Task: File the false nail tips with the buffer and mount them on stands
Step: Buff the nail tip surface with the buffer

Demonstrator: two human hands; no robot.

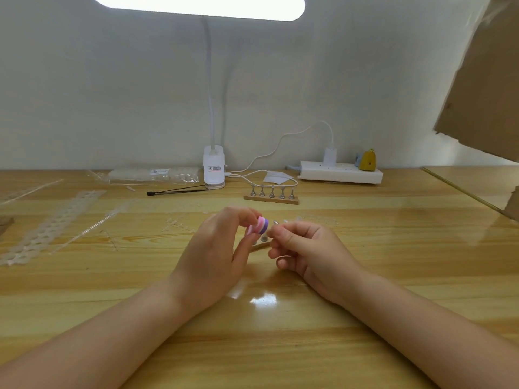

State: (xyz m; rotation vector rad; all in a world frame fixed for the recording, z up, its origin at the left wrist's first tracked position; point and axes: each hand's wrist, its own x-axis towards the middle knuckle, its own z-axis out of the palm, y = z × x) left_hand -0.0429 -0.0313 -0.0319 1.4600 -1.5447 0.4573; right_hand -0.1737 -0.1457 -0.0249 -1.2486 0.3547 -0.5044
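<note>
Head view, landmark: the rack of stands point(271, 195), a wooden strip with five metal pegs, all bare, at the far middle of the table point(393, 248).
Buffer: the pink-and-purple buffer point(259, 225) sits nearer the person than the rack, pinched between the left hand's point(213, 256) curled fingers and thumb, its layered edge turned toward the right hand.
Nail tip: a small clear nail tip point(275, 222) is held just right of the buffer, clamped in the right hand's point(306, 248) fingertips, touching or almost touching the block; I cannot tell which.
Key relation: tip and buffer meet edge to face, the tip lying rightward of the left fingers.
Mounting: judged not begun; the right hand is nearer the rack.
Spare tips: clear strips point(53, 223) lie well left of the rack.
</note>
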